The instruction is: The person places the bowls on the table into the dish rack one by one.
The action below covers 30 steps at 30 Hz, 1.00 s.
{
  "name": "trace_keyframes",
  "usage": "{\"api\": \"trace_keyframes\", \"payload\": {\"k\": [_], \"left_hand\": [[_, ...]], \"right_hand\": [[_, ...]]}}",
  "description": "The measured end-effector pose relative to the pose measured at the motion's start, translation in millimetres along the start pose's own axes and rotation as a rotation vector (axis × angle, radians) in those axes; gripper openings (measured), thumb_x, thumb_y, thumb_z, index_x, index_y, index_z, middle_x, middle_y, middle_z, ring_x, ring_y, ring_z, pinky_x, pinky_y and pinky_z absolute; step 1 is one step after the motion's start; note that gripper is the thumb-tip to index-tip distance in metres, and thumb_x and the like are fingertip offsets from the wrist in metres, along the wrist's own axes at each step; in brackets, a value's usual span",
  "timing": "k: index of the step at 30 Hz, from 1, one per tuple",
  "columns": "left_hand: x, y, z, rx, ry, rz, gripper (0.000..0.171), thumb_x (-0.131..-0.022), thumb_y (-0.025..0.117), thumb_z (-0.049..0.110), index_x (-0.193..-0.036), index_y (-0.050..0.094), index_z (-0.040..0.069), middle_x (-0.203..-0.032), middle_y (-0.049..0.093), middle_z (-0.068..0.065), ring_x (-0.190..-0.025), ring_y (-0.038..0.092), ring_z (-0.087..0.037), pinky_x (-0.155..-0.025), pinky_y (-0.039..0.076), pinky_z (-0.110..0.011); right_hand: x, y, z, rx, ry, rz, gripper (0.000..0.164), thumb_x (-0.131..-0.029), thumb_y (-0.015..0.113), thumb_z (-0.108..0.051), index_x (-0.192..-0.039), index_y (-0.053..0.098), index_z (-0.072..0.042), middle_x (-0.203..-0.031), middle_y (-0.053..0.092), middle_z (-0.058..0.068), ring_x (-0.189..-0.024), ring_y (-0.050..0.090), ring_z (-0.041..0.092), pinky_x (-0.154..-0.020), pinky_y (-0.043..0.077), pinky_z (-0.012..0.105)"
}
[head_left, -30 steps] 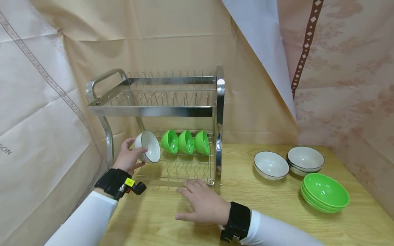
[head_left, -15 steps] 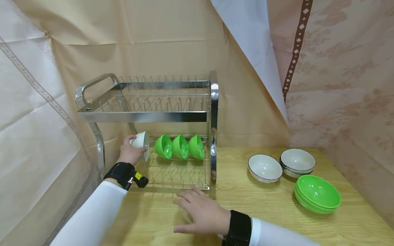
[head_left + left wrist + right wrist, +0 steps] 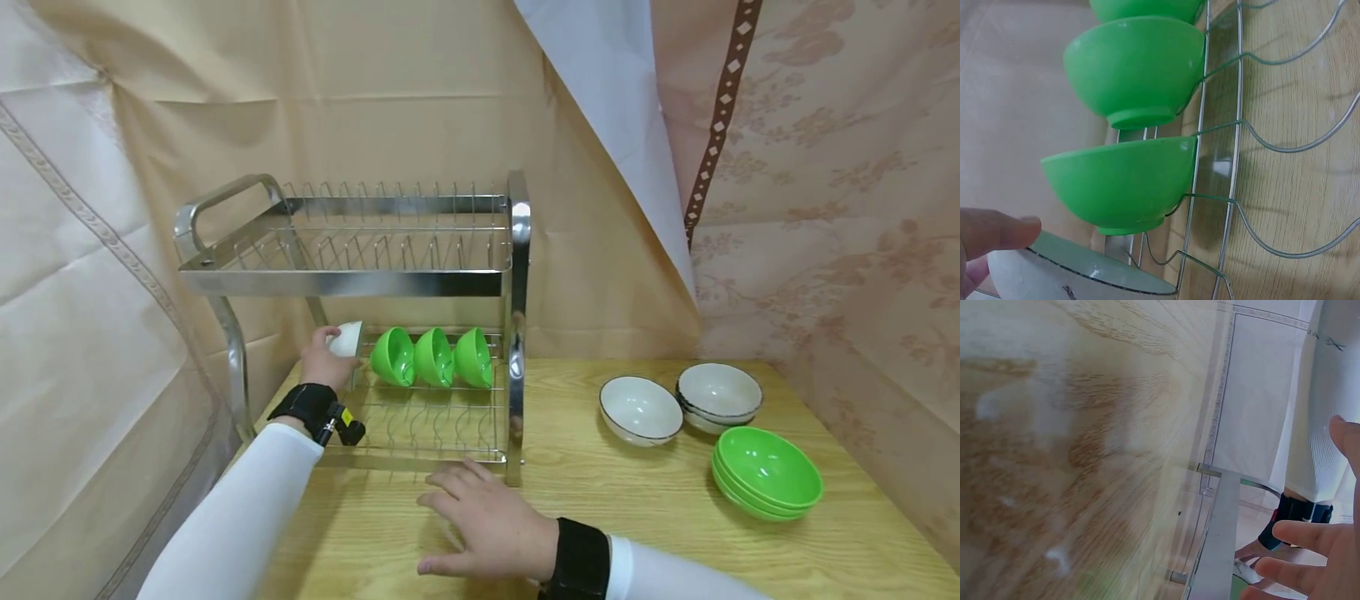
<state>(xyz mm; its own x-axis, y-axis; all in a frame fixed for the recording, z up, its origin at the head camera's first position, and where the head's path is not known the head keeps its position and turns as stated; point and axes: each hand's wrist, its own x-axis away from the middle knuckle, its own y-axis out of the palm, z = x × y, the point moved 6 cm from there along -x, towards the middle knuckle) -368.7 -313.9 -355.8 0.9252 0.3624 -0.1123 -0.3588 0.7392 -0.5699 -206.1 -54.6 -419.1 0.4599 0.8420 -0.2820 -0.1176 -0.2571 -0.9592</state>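
A white bowl with a dark rim [image 3: 1079,275] stands on edge at the left of the rack's lower shelf, beside the green bowls. My left hand [image 3: 327,367] pinches it by the rim, its thumb over the edge in the left wrist view. Three green bowls [image 3: 432,357] stand tilted on their sides in a row on the dish rack's lower wires [image 3: 427,408]. In the head view my right hand [image 3: 491,521] is spread over the table in front of the rack and holds nothing. Its fingers [image 3: 1300,537] show at the right of the right wrist view.
The metal dish rack's upper tier [image 3: 345,283] hangs above the left hand. On the wooden table [image 3: 585,492], right of the rack, are a single white bowl [image 3: 641,410], stacked white bowls [image 3: 720,392] and stacked green bowls [image 3: 767,473]. Cloth covers the walls behind.
My left hand has carried the white bowl farther back into the lower shelf and turned it from facing forward to edge-on. The right hand stays nearly in place; the head view shifts slightly.
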Motion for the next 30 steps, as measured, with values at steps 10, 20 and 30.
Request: {"api": "trace_keyframes", "payload": {"k": [10,20,30], "left_hand": [[-19.8,7.8,-1.1,-0.020,0.024,-0.048,0.068,-0.085,0.068,0.009,-0.143,0.033,0.001,-0.139,0.037,-0.038,-0.123,0.045,-0.050,-0.100,0.045,-0.055],[-26.3,8.7,-8.1,0.084,-0.019,-0.107,0.067,-0.091,0.063,0.010,-0.145,0.026,-0.001,-0.142,0.034,-0.036,-0.126,0.041,-0.048,-0.096,0.048,-0.054],[-36.7,8.0,-14.1,0.088,0.005,-0.216,0.067,-0.096,0.056,0.013,-0.150,0.019,-0.003,-0.141,0.033,-0.035,-0.114,0.047,-0.041,-0.076,0.055,-0.037]], "right_hand": [[7,1,3,-0.037,0.011,-0.030,0.071,-0.094,0.037,-0.073,-0.136,0.054,-0.019,-0.145,0.049,0.003,-0.135,0.044,0.019,-0.116,0.029,0.049],[12,-1,5,-0.026,0.011,-0.028,0.071,-0.093,0.037,-0.073,-0.136,0.054,-0.020,-0.144,0.050,0.001,-0.136,0.043,0.019,-0.117,0.028,0.048],[14,-4,9,-0.044,0.024,-0.028,0.070,-0.093,0.037,-0.073,-0.136,0.055,-0.020,-0.145,0.049,0.000,-0.136,0.042,0.018,-0.116,0.030,0.046]]}}
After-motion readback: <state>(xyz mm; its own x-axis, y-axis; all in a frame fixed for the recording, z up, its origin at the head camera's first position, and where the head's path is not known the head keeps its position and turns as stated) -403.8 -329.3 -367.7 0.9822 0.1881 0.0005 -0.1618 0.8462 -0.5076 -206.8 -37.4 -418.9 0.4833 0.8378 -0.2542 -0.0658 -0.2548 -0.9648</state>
